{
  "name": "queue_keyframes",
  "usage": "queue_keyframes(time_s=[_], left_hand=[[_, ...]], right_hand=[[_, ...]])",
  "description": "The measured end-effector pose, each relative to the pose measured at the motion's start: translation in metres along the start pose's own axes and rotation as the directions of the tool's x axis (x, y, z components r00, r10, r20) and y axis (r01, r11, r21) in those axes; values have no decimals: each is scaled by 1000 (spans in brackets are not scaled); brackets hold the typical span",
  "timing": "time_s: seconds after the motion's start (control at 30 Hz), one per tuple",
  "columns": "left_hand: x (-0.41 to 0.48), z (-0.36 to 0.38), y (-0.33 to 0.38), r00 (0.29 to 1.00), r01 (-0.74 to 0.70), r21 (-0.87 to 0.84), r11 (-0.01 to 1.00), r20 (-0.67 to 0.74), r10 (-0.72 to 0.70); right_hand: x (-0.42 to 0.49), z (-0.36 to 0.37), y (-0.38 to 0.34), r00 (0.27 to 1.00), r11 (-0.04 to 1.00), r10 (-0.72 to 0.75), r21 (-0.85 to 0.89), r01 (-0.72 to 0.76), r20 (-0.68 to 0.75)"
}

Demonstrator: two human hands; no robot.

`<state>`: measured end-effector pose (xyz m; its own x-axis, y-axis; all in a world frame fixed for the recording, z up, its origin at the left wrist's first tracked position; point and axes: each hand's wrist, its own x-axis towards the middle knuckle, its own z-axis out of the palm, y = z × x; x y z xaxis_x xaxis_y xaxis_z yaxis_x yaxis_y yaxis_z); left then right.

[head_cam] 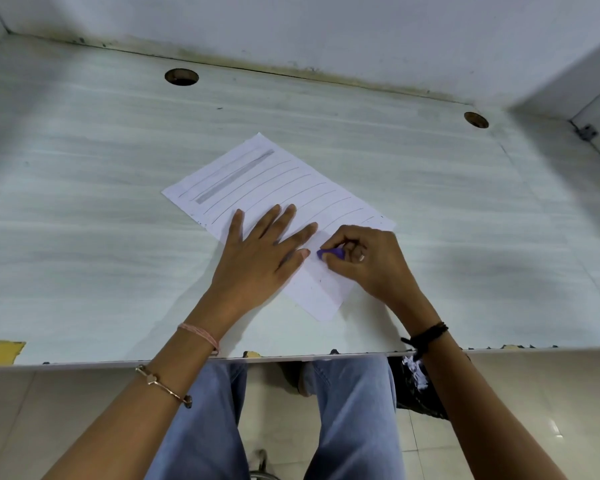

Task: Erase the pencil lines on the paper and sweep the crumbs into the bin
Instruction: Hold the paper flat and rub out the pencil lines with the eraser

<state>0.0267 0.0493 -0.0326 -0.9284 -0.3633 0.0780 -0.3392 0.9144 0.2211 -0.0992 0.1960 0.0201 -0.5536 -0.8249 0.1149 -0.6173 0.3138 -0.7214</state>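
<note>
The left hand (262,251) lies flat with straight fingers (284,216) on the paper (278,181), which rests on the pale surface (84,168). The right hand (364,261) pinches a purple eraser (330,253) against the paper's near half, below the pencil lines (291,178).

Seen from a single wide-angle camera worn on the person's head, the view looks forward and steeply down over the near edge of a pale table (84,202). It is close enough that both forearms rise from the bottom corners and the left hand (260,251) and right hand (364,261) meet on a sheet of paper (257,174) near mid-frame. The lens faces the white wall (326,29) behind the table, bowing its far edge, while the bottom strip drops past the near edge to the wearer's jeans (354,410) and the tiled floor (516,393).
</note>
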Motion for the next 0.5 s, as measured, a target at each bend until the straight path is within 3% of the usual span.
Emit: queue_keyframes(time_s=[0.1,0.23,0.37,0.5], left_hand=[[0,0,0,1000,-6,5,1000,-16,6],[0,1,-1,1000,-2,5,1000,-3,2],[1,1,0,1000,-5,19,1000,-16,6],[1,2,-1,1000,-1,7,1000,-14,1]], right_hand=[[7,-3,3,990,998,55,13,-54,-132],[-1,2,-4,999,1000,-17,-11,17,46],[7,-4,2,991,998,58,18,-56,-117],[3,-2,0,1000,1000,18,1,-18,11]])
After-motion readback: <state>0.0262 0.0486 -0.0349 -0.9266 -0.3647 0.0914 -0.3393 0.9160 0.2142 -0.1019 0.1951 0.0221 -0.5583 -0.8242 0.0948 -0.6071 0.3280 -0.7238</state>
